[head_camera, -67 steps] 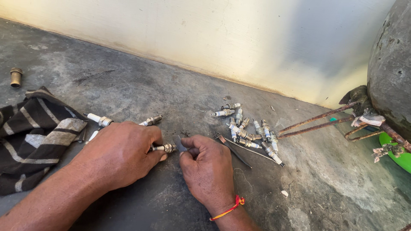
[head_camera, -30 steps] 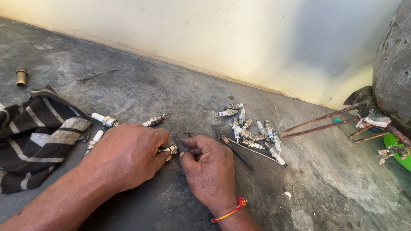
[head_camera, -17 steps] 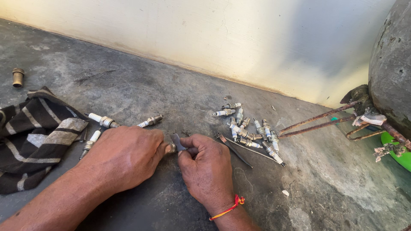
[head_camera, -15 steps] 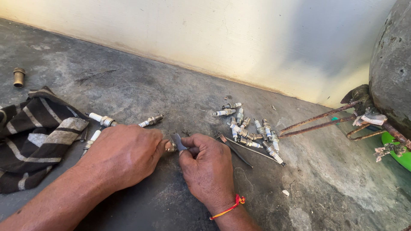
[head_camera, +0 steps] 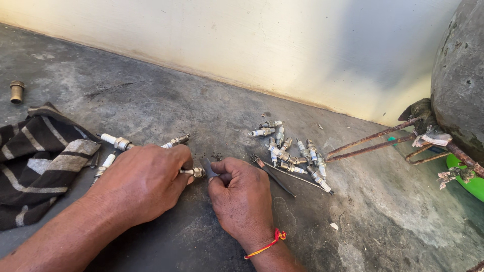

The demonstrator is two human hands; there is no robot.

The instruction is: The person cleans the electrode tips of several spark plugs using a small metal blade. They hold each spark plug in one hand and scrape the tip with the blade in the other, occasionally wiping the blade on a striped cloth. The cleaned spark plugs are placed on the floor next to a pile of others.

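My left hand [head_camera: 138, 184] grips a spark plug [head_camera: 193, 172] against the grey concrete floor, only its metal tip showing past my fingers. My right hand [head_camera: 241, 197], with a red and yellow thread at the wrist, pinches a small dark flat tool [head_camera: 207, 168] whose end meets the plug's tip. Beside my left hand lie three loose spark plugs: one [head_camera: 115, 141] with a white end, one [head_camera: 176, 140] behind my knuckles, one [head_camera: 104, 164] near the cloth. A pile of several spark plugs [head_camera: 292, 153] lies to the right of my right hand.
A dark striped cloth [head_camera: 38, 161] lies at the left. A brass fitting [head_camera: 16, 91] stands at far left. Thin dark blades [head_camera: 275, 175] rest by the pile. Rusty rods [head_camera: 373, 142] reach from a big grey rounded body [head_camera: 461, 85] at right, a green object [head_camera: 466, 182] below it. A pale wall runs behind.
Both hands stay together over the plug, shifting only slightly. The plug's tip slid under my fingers a moment ago and shows again now against the tool.
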